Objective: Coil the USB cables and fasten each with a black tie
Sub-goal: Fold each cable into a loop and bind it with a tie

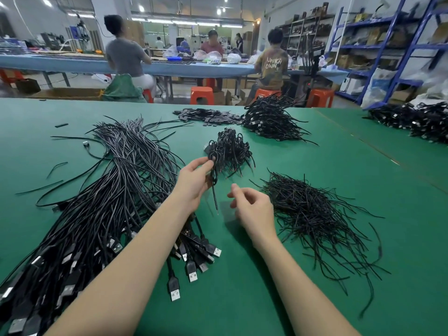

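Left hand [194, 183] — pinches coiled cable [213, 166], tail hanging. Right hand [252, 209] — loosely curled, holding nothing, beside tie pile [312, 214] on green tabletop [242, 287].

Factory floor: workbenches [72, 63], shelving [388, 44].

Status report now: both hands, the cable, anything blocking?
Left hand pinches a coiled cable, tail hanging. Right hand empty, fingers loosely curled, beside tie pile. Nothing between hands.
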